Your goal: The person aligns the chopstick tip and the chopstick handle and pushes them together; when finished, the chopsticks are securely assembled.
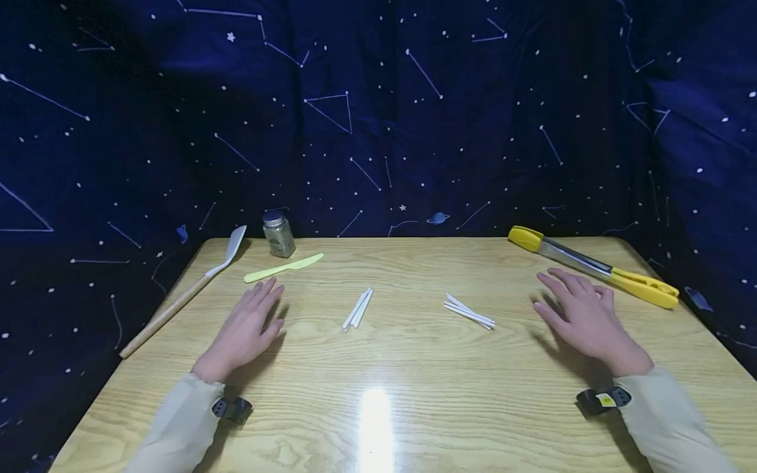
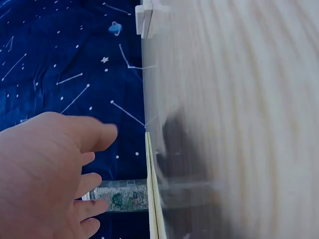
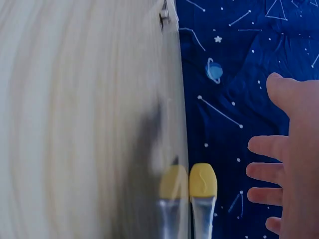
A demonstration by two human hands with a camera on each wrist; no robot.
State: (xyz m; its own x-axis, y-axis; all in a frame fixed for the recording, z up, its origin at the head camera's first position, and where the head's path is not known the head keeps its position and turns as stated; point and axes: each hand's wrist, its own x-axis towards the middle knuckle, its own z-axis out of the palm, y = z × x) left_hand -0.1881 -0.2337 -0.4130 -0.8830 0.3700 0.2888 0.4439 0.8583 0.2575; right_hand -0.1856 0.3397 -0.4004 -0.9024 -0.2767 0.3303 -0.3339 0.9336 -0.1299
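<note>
The left hand and right hand were positioned above the surface, fingers loosely extended and apart, gripping nothing. The yellow knife lay just beyond the left fingertips, near the jar; the spatula lay left of that hand. The tongs lay just beyond the right hand. Two white stick groups, left group and right group, lay between the hands.

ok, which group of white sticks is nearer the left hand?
The head view's left group; the right group lies farther across, nearer the right hand.
</note>
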